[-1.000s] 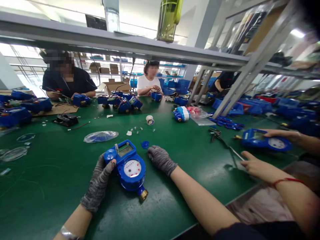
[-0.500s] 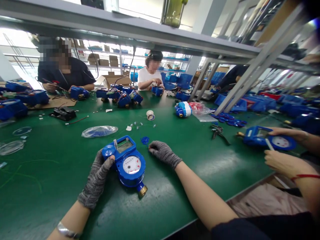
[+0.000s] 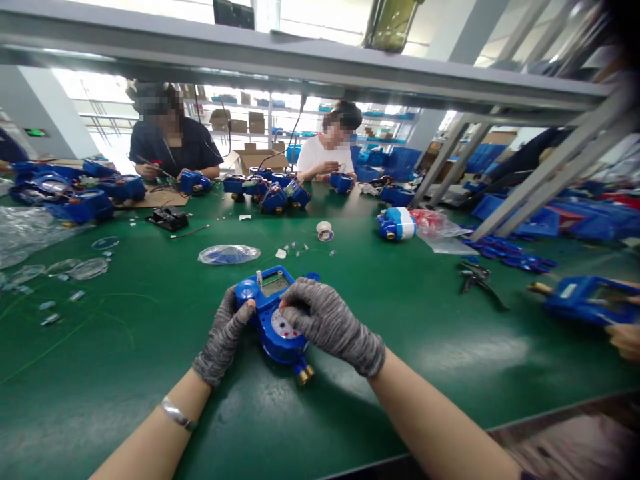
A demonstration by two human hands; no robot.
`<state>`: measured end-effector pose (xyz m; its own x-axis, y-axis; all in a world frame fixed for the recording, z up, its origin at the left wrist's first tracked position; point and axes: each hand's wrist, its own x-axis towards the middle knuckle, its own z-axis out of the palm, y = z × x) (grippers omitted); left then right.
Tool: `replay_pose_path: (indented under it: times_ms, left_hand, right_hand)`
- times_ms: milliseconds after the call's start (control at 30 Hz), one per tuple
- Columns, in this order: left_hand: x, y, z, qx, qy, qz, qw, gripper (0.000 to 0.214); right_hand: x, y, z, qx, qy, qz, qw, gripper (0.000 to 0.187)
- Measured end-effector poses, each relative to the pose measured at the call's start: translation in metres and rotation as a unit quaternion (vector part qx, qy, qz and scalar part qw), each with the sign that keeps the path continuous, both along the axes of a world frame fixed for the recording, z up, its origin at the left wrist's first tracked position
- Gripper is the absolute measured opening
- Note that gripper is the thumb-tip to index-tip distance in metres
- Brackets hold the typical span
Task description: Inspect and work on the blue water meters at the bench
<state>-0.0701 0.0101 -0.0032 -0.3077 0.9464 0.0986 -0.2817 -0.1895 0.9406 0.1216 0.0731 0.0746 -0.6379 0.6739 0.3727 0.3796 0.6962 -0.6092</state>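
A blue water meter [image 3: 278, 348] with a small display, a round white dial and a brass threaded end sits in front of me on the green table. My left hand [image 3: 223, 341], in a grey knitted glove with bare fingertips, grips its left side, the thumb beside the round blue knob. Over the meter's right side is my right hand [image 3: 336, 325], gloved alike, its fingertips pinched together at the dial's upper edge. Whatever lies in that pinch is hidden. Behind my right hand, a small pile of blue bits [image 3: 313, 276] partly shows.
On the green table [image 3: 425, 360] lie a plastic bag [image 3: 229, 254], a wire spool [image 3: 325, 231], black pliers [image 3: 479, 283] and a wrapped meter [image 3: 397, 223]. At right, a co-worker's hand [image 3: 625, 339] is by another meter [image 3: 590, 300]. Two people work across the table; a shelf beam [image 3: 300, 60] crosses above.
My right hand has moved from beside the small blue pile onto the meter's dial. My view has turned left, so the table's things appear farther right. My left hand still holds the meter.
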Motion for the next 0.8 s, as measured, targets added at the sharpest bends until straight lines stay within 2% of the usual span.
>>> replay_pose_path:
  times_ms: [100,300,433,633,800]
  left_hand:
    - [-0.001,0.000,0.003,-0.001,0.018,0.002,1.000,0.042]
    - [-0.001,0.000,0.007,0.003,0.028,-0.002,1.000,0.041]
    - [0.000,0.001,0.006,0.008,0.022,-0.002,1.000,0.039]
    - [0.001,-0.001,0.007,0.005,0.004,-0.009,1.000,0.038]
    - [0.003,-0.003,0.003,-0.005,-0.021,0.006,1.000,0.040]
  right_hand:
    - [-0.022,-0.018,0.009,0.023,-0.054,0.024,0.998,0.011]
    - [-0.036,-0.022,0.005,0.077,-0.140,-0.027,0.987,0.021]
    - [-0.040,-0.028,0.006,0.118,-0.160,-0.047,0.979,0.026]
    - [-0.028,-0.035,0.011,0.220,-0.185,0.048,0.957,0.021]
    - [-0.027,-0.044,0.007,0.289,-0.188,0.055,0.937,0.024]
